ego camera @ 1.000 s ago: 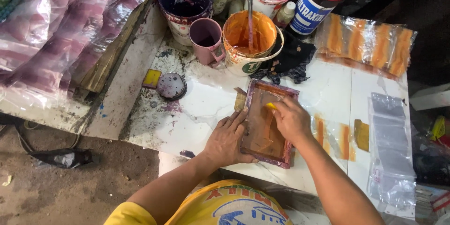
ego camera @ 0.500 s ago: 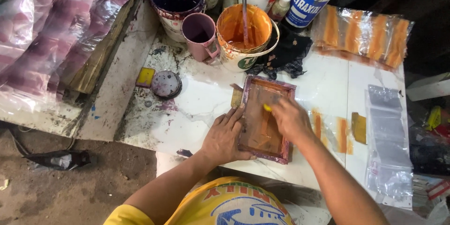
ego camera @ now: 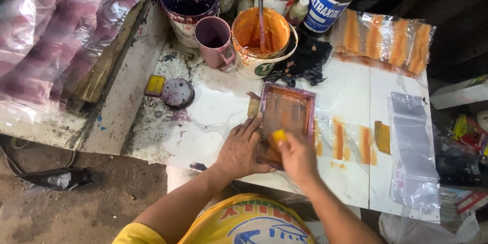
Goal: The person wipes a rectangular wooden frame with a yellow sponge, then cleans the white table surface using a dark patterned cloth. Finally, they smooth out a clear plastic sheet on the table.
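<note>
Orange-stained, the small printing frame (ego camera: 285, 119) lies on the white table (ego camera: 213, 122), long axis running away from the person. Left hand (ego camera: 243, 148) presses flat on its left edge; right hand (ego camera: 297, 155) pinches a yellow squeegee (ego camera: 278, 136) at its near end.

One head-worn camera looks steeply down, close over the paint-stained table (ego camera: 213, 122).

A small rectangular wooden printing frame (ego camera: 285, 119), its purple-stained rim around an orange-soaked mesh, lies flat on the white marble counter (ego camera: 213, 117) at six o'clock from the orange paint bucket (ego camera: 260, 43). A small yellow sponge block (ego camera: 278, 135) (slightly blurred) rests on the mesh's near end.
</note>
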